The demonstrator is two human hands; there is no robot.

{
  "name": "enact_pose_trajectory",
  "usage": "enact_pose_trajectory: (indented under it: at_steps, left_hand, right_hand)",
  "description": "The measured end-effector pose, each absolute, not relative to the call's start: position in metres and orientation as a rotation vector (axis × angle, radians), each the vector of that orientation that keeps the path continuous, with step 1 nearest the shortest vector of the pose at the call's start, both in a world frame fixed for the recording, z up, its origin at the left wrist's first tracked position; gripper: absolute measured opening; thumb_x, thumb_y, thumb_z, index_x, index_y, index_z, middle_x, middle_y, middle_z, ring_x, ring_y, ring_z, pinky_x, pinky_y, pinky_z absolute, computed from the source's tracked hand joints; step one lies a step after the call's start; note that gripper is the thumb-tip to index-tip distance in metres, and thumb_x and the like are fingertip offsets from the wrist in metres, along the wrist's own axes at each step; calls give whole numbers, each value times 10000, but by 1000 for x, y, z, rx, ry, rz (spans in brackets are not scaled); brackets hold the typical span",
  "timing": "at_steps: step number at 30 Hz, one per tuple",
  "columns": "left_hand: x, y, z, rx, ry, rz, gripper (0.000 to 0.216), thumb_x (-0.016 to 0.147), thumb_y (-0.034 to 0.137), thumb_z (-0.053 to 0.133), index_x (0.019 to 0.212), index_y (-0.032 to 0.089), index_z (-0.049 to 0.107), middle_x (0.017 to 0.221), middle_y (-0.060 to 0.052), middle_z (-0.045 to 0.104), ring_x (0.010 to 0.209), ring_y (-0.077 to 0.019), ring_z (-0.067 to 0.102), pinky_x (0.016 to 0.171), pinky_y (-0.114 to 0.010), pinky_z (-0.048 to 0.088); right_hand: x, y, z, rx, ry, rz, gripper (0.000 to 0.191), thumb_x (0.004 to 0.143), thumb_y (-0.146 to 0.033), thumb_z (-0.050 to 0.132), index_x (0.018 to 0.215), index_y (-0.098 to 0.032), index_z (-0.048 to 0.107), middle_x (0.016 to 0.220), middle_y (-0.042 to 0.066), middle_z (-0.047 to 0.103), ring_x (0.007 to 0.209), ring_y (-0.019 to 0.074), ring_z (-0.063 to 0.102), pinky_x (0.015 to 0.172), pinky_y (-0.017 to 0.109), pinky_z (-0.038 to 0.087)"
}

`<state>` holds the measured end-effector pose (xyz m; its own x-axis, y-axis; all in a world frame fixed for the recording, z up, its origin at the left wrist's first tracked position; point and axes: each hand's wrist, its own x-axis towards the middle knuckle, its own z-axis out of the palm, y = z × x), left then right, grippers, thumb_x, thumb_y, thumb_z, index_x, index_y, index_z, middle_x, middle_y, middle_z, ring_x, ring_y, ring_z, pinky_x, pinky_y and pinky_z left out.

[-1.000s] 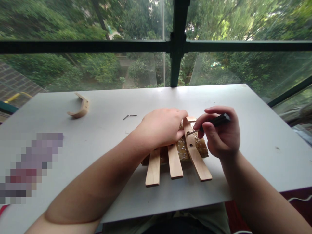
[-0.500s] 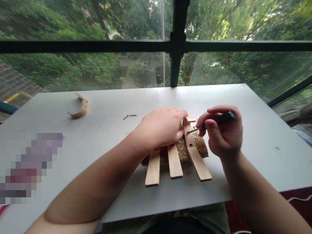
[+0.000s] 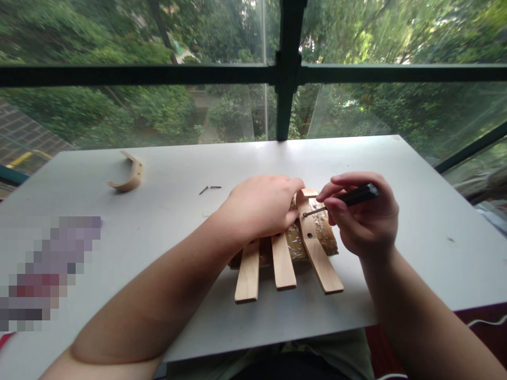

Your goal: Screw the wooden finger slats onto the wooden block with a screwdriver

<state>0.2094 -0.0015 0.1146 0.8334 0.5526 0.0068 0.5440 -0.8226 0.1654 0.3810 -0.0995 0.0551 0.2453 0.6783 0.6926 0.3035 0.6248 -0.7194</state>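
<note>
Black screwdriver (image 3: pixel 358 195) pinched in right hand (image 3: pixel 367 224), left hand (image 3: pixel 264 205) curled over wooden hooks (image 3: pixel 284 266) near table edge (image 3: pixel 277 336)

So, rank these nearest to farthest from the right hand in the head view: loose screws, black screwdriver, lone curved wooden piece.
1. Black screwdriver: held in the right hand.
2. Loose screws: on the table, to the left.
3. Lone curved wooden piece: farther left, past the screws.

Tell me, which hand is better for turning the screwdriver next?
Probably the right hand: it holds the screwdriver, its tip at the rightmost wooden strip. The left hand lies over the middle wooden strip, seemingly steadying the work.
</note>
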Motion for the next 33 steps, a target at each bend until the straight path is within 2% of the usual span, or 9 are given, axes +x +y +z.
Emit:
enact_pose_trajectory:
  at_steps: [14,17,19,23,33]
  left_hand:
    - [210,-2,115,2822,883,89,282,944,504,513,1125,347,663,1077,28,744,937,-236,693,636,-342,422]
    - [210,-3,116,2828,892,77,273,942,493,526,1113,332,663,1077,18,744,928,-235,691,635,-338,418]
    - [211,-4,117,2830,897,73,260,938,487,539,1086,318,667,1065,11,748,912,-234,688,627,-335,406]
    - [210,-4,118,2823,892,76,243,935,485,542,1048,311,668,1050,15,748,876,-231,681,603,-328,380]
    - [211,-4,115,2837,904,114,215,909,457,541,1021,316,658,1003,23,747,840,-226,676,563,-314,342]
  right_hand:
    - [382,-102,54,-914,-1407,301,324,871,-149,750,1177,-215,669,866,53,726,745,197,704,644,362,564]
    - [382,-102,52,-914,-1414,342,293,908,-213,723,1194,-212,661,866,54,729,748,192,700,611,335,533]
    - [382,-102,51,-862,-1412,394,284,957,-330,669,1206,-192,670,859,64,728,726,188,681,584,328,507]
    - [381,-104,50,-792,-1369,541,468,998,-548,526,1180,-160,713,861,87,716,698,196,633,588,352,483]
    - [381,-104,49,-800,-1376,538,427,1005,-495,545,1168,-141,719,891,96,713,708,196,635,596,353,472]
